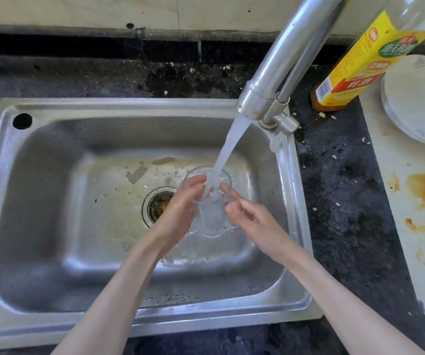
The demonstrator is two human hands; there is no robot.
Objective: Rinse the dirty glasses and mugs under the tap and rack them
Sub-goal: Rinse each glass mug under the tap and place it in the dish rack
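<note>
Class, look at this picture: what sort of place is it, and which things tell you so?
Most likely a home kitchen: a steel sink with a running tap, a sauce bottle on the stained counter.
</note>
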